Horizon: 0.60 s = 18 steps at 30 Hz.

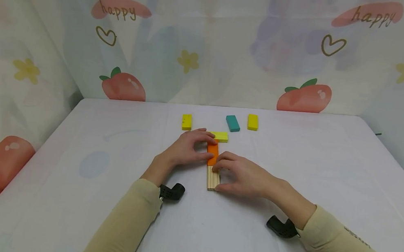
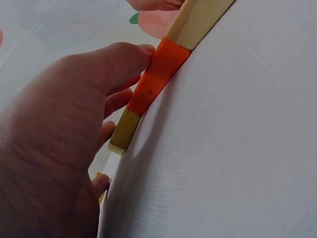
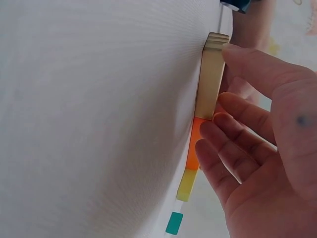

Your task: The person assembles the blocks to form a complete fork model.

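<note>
An orange block and a plain wooden block lie end to end on the table, forming a line. Across the far end of the line sits a yellow-green block. My left hand holds the orange block from the left, index finger near its far end and thumb against its side. From the right, my right hand grips the wooden block, its thumb at the near end and its index finger by the seam with the orange block.
Behind the line lie a yellow block at left, a teal block and another yellow block at right. A white cloth covers the table. A printed curtain stands along the back and sides.
</note>
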### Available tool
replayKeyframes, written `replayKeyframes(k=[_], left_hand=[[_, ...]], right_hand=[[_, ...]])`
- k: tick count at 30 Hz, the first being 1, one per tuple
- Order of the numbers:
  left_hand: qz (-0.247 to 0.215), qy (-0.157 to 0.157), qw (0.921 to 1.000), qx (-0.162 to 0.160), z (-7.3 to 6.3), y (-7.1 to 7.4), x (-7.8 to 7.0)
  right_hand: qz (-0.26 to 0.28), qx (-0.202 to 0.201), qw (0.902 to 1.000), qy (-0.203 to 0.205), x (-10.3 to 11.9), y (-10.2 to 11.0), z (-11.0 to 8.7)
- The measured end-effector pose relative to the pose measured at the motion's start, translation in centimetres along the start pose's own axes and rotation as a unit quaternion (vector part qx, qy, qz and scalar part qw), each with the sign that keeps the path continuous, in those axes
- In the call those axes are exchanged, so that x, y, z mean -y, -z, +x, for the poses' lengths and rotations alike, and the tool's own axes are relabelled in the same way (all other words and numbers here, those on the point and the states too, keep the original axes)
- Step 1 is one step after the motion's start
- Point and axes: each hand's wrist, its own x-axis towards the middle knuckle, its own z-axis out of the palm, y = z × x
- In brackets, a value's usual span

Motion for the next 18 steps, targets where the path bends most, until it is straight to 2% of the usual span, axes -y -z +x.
replayKeyframes(k=[13, 18], left_hand=[[0.020, -0.005, 0.9998, -0.006, -0.06, -0.11, -0.12], [0.016, -0.011, 0.9997, -0.016, -0.04, -0.21, -0.08]], right_hand=[[0.013, 0.004, 0.9999, -0.007, -0.33, 0.07, -0.10], [0.025, -0.007, 0.9996, -0.007, -0.52, 0.30, -0.21]])
